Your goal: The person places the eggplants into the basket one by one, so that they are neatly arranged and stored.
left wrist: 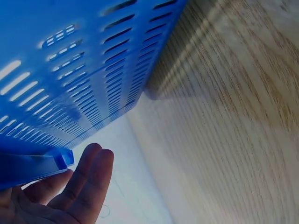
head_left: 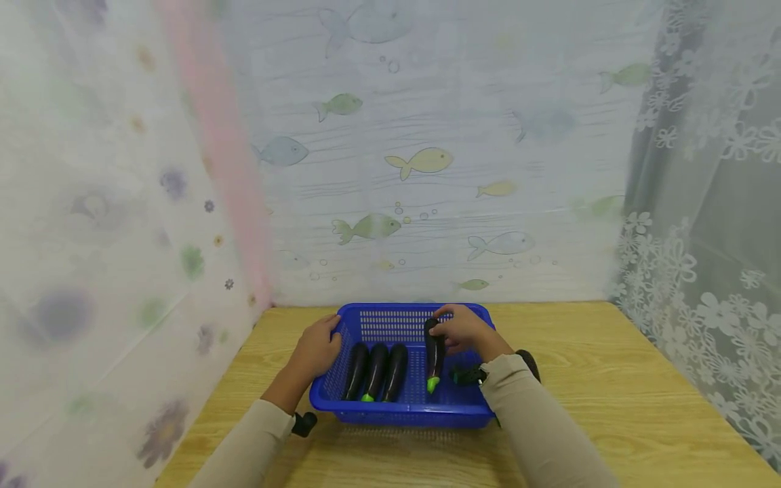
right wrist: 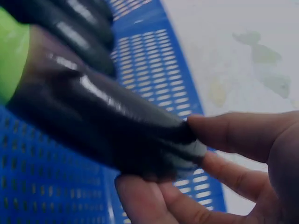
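Observation:
A blue perforated plastic basket [head_left: 415, 408] stands on the table. My left hand [head_left: 319, 346] grips its left rim; in the left wrist view the fingers [left wrist: 91, 186] lie along the outside below the rim. My right hand [head_left: 462, 330] pinches the far end of a dark purple eggplant [head_left: 435, 359] over the right half of the basket. Its green cap points toward me. In the right wrist view, thumb and fingers close around the tip of this eggplant [right wrist: 103, 114]. Three more eggplants [head_left: 377, 371] lie side by side in the basket's left half.
The wood-grain table [head_left: 586, 379] extends on both sides of the basket. A fish-patterned curtain [head_left: 451, 203] hangs behind it, with a flowered sheet [head_left: 122, 237] at left and a lace curtain [head_left: 702, 271] at right. Dark wrist gear [head_left: 304, 424] shows beneath the left wrist.

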Demonstrator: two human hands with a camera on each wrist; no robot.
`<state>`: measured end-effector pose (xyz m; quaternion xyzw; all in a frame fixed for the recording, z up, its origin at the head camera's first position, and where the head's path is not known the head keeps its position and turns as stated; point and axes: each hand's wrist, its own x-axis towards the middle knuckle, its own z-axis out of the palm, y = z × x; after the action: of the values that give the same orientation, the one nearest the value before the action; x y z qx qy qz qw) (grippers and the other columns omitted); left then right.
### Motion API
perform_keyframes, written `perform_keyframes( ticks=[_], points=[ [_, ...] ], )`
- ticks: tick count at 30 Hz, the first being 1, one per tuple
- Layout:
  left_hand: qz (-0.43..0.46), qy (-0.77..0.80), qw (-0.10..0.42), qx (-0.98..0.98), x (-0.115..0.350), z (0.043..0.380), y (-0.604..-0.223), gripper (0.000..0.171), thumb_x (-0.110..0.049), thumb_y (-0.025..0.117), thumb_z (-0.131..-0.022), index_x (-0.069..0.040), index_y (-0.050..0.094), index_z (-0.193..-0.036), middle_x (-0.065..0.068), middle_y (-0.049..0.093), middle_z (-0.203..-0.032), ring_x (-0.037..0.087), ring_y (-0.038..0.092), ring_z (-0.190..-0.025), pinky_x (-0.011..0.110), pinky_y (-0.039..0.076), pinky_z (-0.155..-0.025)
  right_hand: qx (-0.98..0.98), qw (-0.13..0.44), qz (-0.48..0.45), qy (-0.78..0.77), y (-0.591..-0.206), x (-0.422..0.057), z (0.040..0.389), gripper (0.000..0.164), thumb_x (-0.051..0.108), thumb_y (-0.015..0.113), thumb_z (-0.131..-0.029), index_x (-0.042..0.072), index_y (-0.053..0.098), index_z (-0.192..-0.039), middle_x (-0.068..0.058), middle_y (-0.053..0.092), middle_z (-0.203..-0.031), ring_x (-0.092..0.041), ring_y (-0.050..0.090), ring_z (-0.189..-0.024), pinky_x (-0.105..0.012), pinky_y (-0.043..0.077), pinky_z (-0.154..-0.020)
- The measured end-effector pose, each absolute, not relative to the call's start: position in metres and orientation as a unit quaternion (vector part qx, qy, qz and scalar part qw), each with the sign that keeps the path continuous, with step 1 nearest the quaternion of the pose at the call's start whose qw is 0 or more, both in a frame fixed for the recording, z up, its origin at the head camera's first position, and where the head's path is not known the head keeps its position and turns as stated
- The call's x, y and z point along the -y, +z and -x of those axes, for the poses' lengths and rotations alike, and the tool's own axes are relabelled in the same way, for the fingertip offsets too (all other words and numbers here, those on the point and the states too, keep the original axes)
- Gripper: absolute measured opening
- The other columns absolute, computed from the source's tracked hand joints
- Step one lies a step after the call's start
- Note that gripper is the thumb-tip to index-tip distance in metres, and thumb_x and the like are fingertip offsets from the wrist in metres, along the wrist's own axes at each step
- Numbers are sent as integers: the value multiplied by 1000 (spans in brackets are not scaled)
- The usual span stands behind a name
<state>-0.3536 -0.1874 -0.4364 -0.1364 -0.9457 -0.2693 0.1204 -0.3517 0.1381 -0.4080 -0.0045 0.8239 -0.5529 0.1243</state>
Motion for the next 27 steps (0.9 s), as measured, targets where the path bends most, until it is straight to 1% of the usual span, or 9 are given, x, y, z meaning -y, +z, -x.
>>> perform_keyframes(
  ticks=[4, 10, 17, 21, 27],
  points=[
    [141, -267, 129, 945, 187, 355, -437, 49, -16, 46, -91, -2, 48, -138, 11, 43, -147, 34, 40, -134, 51, 32, -107, -830, 137, -3, -541, -414, -133, 351, 54, 13, 69, -84, 2, 48, -132, -22, 60, -112, -33, 66, -87, -49, 55, -73],
    [137, -269, 127, 945, 185, 355, -438, 50, -16, 46, -91, -2, 47, -139, 10, 43, -147, 33, 40, -135, 50, 31, -108, -845, 147, 3, -514, -421, -129, 351, 48, 15, 72, -81, 2, 53, -124, -19, 61, -109, -31, 66, -84, -44, 56, -68],
    [140, -267, 128, 945, 184, 352, -436, 50, -16, 44, -93, -1, 45, -140, 11, 42, -147, 34, 40, -134, 51, 32, -107, -852, 145, 17, -503, -423, -126, 347, 49, 15, 74, -80, 0, 54, -121, -18, 62, -104, -29, 67, -79, -42, 56, -67],
    [135, -258, 132, 948, 184, 351, -436, 50, -17, 43, -93, -3, 45, -141, 11, 42, -147, 33, 41, -134, 51, 32, -107, -852, 147, 16, -503, -426, -123, 348, 51, 15, 76, -79, -2, 54, -121, -19, 62, -102, -30, 68, -79, -41, 56, -65],
    [129, -255, 124, 950, 182, 350, -435, 49, -17, 41, -93, -9, 47, -141, 8, 40, -149, 33, 40, -135, 51, 33, -107, -856, 148, 5, -496, -427, -119, 349, 49, 14, 76, -78, -3, 54, -118, -20, 62, -101, -33, 69, -80, -40, 56, -65]
  ],
)
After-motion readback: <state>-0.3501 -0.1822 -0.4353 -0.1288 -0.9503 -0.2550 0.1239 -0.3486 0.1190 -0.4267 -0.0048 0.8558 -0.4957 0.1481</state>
